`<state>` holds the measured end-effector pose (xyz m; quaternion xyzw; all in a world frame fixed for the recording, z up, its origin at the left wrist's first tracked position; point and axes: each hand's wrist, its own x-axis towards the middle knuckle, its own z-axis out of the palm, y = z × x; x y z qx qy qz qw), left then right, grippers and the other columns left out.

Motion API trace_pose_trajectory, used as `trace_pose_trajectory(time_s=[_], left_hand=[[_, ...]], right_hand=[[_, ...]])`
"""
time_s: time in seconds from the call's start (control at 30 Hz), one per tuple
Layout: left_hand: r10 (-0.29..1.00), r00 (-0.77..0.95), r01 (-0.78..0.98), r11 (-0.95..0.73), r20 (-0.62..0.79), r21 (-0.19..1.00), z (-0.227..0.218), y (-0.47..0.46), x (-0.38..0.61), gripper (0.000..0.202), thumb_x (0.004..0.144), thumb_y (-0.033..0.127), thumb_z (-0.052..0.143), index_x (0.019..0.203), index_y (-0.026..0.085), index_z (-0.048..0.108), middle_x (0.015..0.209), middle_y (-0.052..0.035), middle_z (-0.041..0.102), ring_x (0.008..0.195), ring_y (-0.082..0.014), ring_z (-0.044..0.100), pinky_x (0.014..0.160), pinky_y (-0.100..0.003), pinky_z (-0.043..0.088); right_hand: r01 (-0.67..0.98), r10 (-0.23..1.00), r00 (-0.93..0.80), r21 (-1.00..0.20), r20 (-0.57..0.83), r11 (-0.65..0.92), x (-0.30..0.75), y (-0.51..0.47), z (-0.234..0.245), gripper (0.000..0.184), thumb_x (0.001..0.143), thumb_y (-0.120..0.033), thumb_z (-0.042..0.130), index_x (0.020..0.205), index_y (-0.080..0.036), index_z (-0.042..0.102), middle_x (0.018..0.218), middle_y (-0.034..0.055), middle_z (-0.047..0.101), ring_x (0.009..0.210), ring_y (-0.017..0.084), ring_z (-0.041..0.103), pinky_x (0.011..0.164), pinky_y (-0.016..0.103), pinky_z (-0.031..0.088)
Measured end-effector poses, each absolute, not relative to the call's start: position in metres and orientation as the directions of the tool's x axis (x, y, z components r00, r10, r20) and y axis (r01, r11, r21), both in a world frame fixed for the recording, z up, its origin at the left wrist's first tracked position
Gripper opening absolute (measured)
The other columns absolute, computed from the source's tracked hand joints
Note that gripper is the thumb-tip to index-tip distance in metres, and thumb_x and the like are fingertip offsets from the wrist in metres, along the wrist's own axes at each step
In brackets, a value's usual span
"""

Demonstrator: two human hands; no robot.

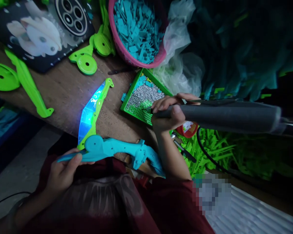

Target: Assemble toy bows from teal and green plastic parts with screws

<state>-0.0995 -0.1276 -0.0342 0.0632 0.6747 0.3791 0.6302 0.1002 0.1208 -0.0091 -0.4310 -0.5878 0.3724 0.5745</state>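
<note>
My left hand [67, 167] pinches one end of a toy assembly of blue and green plastic [112, 147], which lies along the table's near edge. Its green arm carries a clear section [89, 115] lit bright blue. In my right hand [169, 112] is a dark grey electric screwdriver [224, 115], fingers wrapped round its front end. The tip points into a green perforated basket [143, 118] heaped with small silver screws [145, 94]; whether it touches one is too small to tell. A few blue bits lie among the screws.
A pink tub [113, 35] of blue plastic pieces stands behind the basket, beside clear plastic bags [183, 65]. Green parts [86, 63] and a phone with a cartoon case [44, 35] lie at the back left. A green heap [207, 151], a red container [189, 129] and a black cable [207, 156] are at right.
</note>
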Motion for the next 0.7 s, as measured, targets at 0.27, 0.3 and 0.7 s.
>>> trace_pose_trajectory(time_s=[0.27,0.3,0.7], left_hand=[[0.55,-0.211,-0.452,0.678,-0.808,0.579,-0.026,-0.12,-0.092,0.06,0.073,0.064,0.073,0.104,0.015,0.061,0.071,-0.0066,0.076,0.067,-0.0291,0.075,0.072,-0.04,0.062],[0.561,-0.207,-0.422,0.688,-0.802,0.59,-0.027,-0.121,-0.093,0.061,0.072,0.066,0.073,0.104,0.014,0.062,0.068,-0.0063,0.075,0.066,-0.029,0.074,0.071,-0.04,0.063],[0.644,-0.186,-0.396,0.641,-0.742,0.657,-0.049,-0.133,-0.097,0.051,0.074,0.06,0.073,0.101,0.017,0.068,0.073,-0.0066,0.077,0.076,-0.0292,0.076,0.074,-0.037,0.063]], right_hand=[[0.06,0.829,0.127,-0.839,0.544,0.541,0.083,0.103,0.023,0.018,0.076,-0.033,0.046,0.092,-0.031,0.055,0.048,-0.0094,0.034,0.032,0.012,0.034,0.035,0.026,0.034],[0.043,0.847,0.099,-0.852,0.523,0.521,0.081,0.09,0.034,0.021,0.076,-0.032,0.046,0.093,-0.032,0.058,0.049,-0.0089,0.036,0.033,0.012,0.035,0.035,0.027,0.036],[-0.132,0.82,-0.514,-0.968,0.25,0.212,0.067,-0.008,0.031,0.043,0.088,-0.038,0.058,0.129,-0.044,0.046,0.053,-0.0082,0.057,0.043,0.018,0.061,0.041,0.031,0.056]])
